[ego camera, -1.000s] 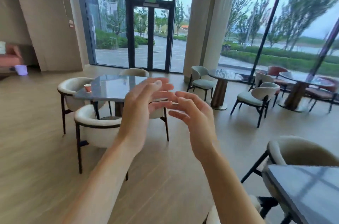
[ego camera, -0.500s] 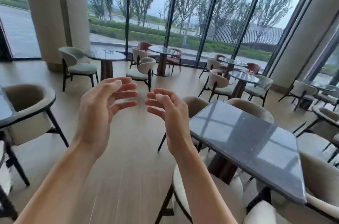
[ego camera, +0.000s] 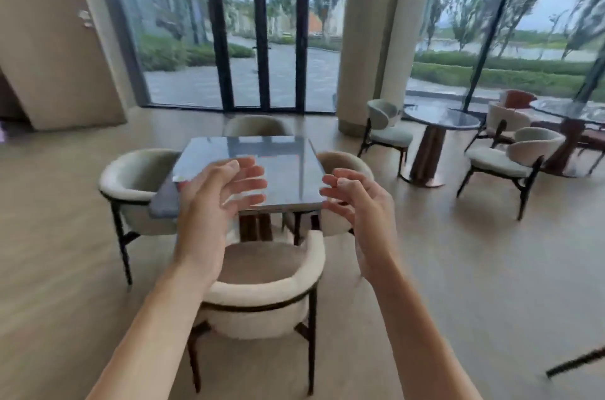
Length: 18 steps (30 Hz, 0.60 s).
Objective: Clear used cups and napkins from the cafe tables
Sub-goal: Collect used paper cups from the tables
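Grey square table (ego camera: pixel 278 170) ringed by four cream chairs (ego camera: pixel 262 288) — left hand (ego camera: pixel 209 203), right hand (ego camera: pixel 363 206) apart, empty, fingers loose.

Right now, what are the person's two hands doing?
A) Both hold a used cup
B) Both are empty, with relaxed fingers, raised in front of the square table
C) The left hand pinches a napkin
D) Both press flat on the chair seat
B: the left hand and the right hand hold nothing and hang in the air before the square table, touching no chair.
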### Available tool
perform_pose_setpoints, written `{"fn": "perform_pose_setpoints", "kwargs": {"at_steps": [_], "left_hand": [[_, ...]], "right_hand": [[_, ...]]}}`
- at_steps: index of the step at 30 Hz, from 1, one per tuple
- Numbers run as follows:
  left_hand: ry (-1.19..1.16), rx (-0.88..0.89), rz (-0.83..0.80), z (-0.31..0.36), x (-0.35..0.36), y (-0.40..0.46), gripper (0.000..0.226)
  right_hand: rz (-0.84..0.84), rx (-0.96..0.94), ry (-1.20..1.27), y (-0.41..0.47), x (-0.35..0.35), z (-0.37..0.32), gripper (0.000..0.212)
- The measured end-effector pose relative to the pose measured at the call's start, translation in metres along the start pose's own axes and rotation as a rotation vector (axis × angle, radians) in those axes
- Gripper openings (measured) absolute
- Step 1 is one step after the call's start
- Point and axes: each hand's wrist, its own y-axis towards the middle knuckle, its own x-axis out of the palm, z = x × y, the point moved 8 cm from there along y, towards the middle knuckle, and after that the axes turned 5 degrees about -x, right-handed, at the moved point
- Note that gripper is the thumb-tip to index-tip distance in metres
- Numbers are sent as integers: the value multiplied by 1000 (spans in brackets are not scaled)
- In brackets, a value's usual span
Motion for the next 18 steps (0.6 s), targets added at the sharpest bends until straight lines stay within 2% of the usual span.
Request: {"fn": "perform_pose_setpoints", "kwargs": {"at_steps": [2,5,9,15,18], "left_hand": [[49,17,146,14,-78,34,31],[85,63,279,38,-169,74,29],[104,104,425,56,-258,117,26],[83,76,494,47,-367,197,30],[68,38,463,33,-421,257,31]], "right_hand": [[-107,78,36,23,84,45,18],[-260,149,82,51,201,93,18],[-367,212,86,74,312,139,18],[-399,272,15,102,425,221,19],[-351,265,-34,126,469,264,16]]}}
